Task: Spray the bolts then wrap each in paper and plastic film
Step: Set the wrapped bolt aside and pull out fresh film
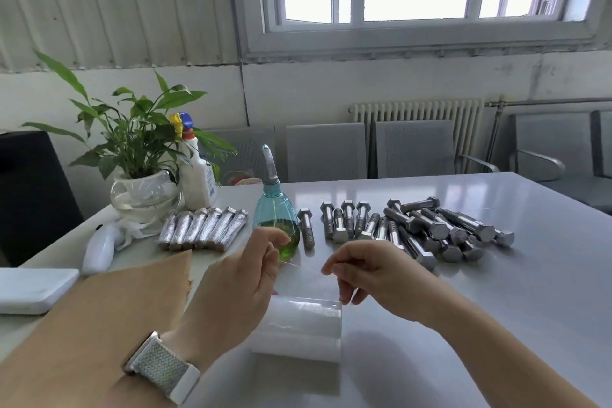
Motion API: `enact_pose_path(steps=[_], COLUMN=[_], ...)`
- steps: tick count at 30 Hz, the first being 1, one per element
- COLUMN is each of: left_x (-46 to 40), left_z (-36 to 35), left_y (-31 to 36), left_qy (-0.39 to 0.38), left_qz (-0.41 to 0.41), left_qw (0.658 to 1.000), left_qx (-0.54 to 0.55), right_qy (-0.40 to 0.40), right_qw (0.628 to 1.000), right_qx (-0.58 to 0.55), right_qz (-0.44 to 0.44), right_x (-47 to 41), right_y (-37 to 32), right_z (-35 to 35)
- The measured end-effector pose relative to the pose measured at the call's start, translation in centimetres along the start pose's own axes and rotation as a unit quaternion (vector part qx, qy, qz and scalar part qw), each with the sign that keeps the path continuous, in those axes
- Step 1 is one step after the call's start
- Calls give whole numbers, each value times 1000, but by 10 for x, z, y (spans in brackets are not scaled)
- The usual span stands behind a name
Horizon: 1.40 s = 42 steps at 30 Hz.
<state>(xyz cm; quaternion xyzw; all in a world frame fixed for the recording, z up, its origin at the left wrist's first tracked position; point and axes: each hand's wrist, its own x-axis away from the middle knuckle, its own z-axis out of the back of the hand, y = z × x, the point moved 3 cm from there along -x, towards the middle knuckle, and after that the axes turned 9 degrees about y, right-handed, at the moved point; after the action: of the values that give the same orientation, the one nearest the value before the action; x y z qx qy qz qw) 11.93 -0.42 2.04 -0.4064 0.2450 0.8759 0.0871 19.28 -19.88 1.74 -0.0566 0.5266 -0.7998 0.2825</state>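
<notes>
At the left edge a sheet of brown paper (109,301) lies flat on the grey table (496,291), and beyond it six wrapped bolts (203,228) sit side by side in a neat row; a careless sweep of the forearm could drag the paper or knock that row apart. The person's left hand (238,278) pinches one upper corner of a thin sheet of plastic film (301,270) drawn up from the film roll (303,329), which lies on the table just below both hands; the film is nearly invisible and probably clings to itself, so an uneven pull could fold or tear it. Just behind the left fingertips stands the green spray bottle (276,222), close enough that a wider lift of the film may tip it. The right hand (367,270) pinches the other corner, its remaining fingers loosely curled; if either pinch slips, the free edge likely snaps back onto the roll. Further right the bare bolts (407,225) lie partly in a row and partly heaped, well clear of the film; none is on the paper yet, and round shanks may roll if nudged.
</notes>
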Motion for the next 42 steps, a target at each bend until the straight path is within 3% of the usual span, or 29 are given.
enact_pose_path(steps=[4, 9, 13, 15, 19, 21, 26, 31, 36, 42], left_x=[-3, -1, -6, -10, -14, -11, -3, 2, 13, 18], left_z=[6, 5, 5, 8, 14, 13, 7, 12, 17, 20], left_y=[2, 4, -5, -11, -27, -31, -32, -18, -8, -10], left_qy=[13, 24, -17, -67, -206, -258, -238, -164, -71, -40], left_qz=[-20, -47, 110, 174, 302, 321, 300, 204, 104, 75], left_qw=[1000, 998, 991, 982, 929, 910, 916, 953, 986, 992], left_qx=[0, -35, 70, 38, 64, 50, 118, 152, 109, 88], right_qy=[-11, -57, -25, -3, 14, 15, 8, -23, -57, -36], right_qw=[1000, 995, 997, 998, 995, 995, 996, 997, 997, 999], right_qx=[-23, 78, 69, 69, 93, 95, 77, 32, 29, -20], right_qz=[-2, 32, 31, 10, -18, -25, -33, -63, -49, 2], right_x=[2, 7, 5, 4, 3, 3, 3, 4, 6, 7], right_y=[-1, 0, 0, 2, 6, 7, 7, 11, 10, -4], right_z=[-1, -8, -7, -6, -3, -3, -6, -10, -11, -6])
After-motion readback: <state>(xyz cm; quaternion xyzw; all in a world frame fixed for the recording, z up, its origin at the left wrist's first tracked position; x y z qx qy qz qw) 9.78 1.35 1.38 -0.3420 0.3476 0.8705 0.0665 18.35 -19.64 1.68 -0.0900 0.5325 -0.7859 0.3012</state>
